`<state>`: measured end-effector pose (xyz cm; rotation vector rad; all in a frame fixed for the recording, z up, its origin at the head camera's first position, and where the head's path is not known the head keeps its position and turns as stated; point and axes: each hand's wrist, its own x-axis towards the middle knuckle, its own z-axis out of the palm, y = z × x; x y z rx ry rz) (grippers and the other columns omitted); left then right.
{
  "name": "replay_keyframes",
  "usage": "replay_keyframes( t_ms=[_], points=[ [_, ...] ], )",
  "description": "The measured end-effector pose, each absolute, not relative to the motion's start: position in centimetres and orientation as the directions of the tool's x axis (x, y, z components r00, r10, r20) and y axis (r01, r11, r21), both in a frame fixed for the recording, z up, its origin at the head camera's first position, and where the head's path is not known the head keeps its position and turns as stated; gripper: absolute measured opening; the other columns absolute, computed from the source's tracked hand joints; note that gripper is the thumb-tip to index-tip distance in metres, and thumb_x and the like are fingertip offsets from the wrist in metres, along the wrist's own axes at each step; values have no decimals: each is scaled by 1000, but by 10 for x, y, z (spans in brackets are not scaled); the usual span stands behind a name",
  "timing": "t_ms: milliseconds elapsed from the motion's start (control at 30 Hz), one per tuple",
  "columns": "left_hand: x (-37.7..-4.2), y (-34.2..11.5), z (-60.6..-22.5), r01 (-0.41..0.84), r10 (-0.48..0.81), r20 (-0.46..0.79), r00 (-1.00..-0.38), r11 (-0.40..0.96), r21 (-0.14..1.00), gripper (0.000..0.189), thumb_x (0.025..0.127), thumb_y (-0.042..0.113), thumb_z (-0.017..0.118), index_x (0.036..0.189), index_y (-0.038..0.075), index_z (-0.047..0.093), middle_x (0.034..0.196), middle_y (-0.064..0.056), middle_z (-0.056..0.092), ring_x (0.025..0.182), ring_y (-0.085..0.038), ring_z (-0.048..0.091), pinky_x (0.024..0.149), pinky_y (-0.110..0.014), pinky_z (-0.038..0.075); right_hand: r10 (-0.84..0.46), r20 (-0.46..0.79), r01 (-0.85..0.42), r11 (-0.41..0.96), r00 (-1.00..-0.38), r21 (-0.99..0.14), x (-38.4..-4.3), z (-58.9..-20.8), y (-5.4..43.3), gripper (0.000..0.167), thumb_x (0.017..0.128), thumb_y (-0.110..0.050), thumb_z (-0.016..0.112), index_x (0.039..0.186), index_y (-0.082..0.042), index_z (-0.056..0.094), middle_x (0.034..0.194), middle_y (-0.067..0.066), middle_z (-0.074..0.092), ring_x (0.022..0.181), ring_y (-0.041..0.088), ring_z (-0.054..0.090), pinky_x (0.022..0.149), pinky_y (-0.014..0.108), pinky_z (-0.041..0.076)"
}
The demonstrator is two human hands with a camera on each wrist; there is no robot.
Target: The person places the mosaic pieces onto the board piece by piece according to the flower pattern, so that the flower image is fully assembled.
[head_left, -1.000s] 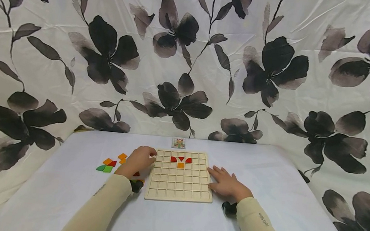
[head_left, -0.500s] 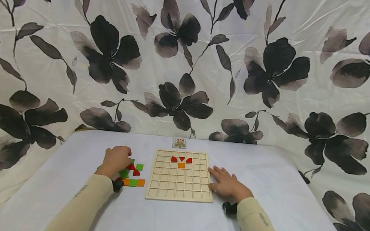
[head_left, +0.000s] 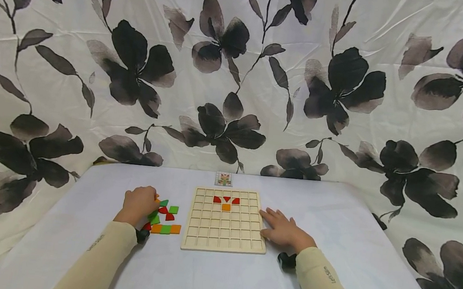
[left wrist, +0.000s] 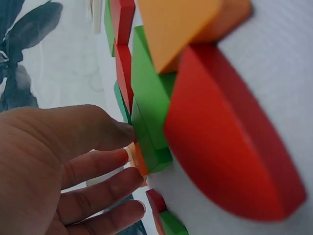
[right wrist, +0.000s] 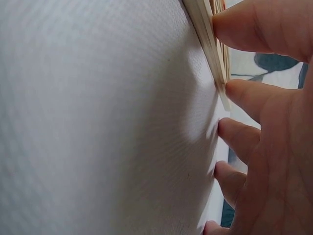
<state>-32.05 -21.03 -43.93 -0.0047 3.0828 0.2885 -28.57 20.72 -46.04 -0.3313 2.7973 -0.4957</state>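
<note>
The head view looks forward and down from the near side, well back, taking in most of the worktop [head_left: 217, 284] and the floral cloth [head_left: 274, 144] beyond; the left wrist view, tipped sideways, peers very closely past the left hand [left wrist: 39, 166] along the coloured pieces [left wrist: 225, 132]; the right wrist view, also sideways, skims the worktop beside the right hand [right wrist: 281, 117]; it shares the right edge of the board [right wrist: 207, 41] with the head view.
</note>
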Motion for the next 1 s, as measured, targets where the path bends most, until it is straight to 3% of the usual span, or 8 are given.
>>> replay_keyframes(
  t_ms=[400,700,1000],
  points=[
    [-317,-213,-437,-43,-22,-78,-997,960,277,42,80,23,71,106,-5,54,89,-16,62,81,-32,55,78,-53,45,-267,-230,-170,913,-936,-371,-287,-465,207,66,92,-38,53,152,-22,32,160,6,25,149,36,17,113,68,9],
    [-326,-201,-422,-8,50,-107,-993,876,482,39,83,23,67,111,-3,62,103,-17,64,87,-27,56,82,-42,50,-269,-220,-177,914,-938,-366,-289,-464,207,66,92,-38,52,152,-22,32,160,6,25,149,36,16,113,68,8],
    [-332,-151,-423,57,129,-113,-985,865,498,35,83,20,70,113,4,63,108,-14,64,88,-23,57,80,-36,50,-276,-217,-183,911,-936,-368,-289,-466,207,66,91,-38,52,152,-22,32,160,7,25,149,36,17,112,69,9]
  ],
)
